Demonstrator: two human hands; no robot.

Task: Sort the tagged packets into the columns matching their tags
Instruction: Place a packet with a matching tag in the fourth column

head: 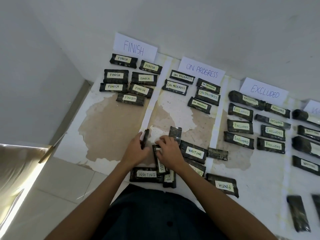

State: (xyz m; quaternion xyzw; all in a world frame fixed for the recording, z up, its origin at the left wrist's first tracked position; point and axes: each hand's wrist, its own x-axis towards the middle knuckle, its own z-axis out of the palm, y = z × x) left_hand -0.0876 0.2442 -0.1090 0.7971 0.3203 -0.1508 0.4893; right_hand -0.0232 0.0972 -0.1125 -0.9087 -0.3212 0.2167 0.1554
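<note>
Both bare forearms reach forward, close together. The left hand (136, 150) curls round a packet (145, 136) held on edge. The right hand (169, 151) lies palm down, fingers bent over a second packet (160, 163), grip unclear.

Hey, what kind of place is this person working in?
Probably a plain indoor room set up as a makeshift sorting station: handwritten column signs stand against a white wall, tagged packets lie in rows on a worn, peeling surface, and tiled floor shows at left.
</note>
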